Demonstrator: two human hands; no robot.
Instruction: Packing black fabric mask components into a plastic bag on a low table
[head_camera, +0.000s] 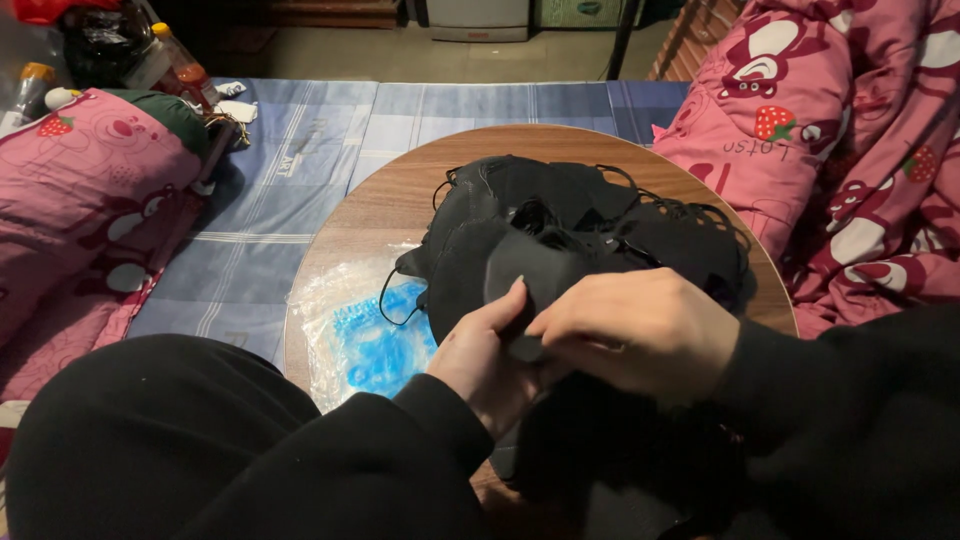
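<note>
Head view: left hand (487, 352) and right hand (632, 335) both pinching one black face mask (530, 275), nearest edge of mask pile (600, 215) on round worktop (375, 205).

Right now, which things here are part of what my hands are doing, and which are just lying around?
In hand:
left hand
right hand
black fabric face mask being held
pile of black masks
round wooden table

Lying about:
clear plastic bag with blue print
pink patterned quilt
bottles
</note>
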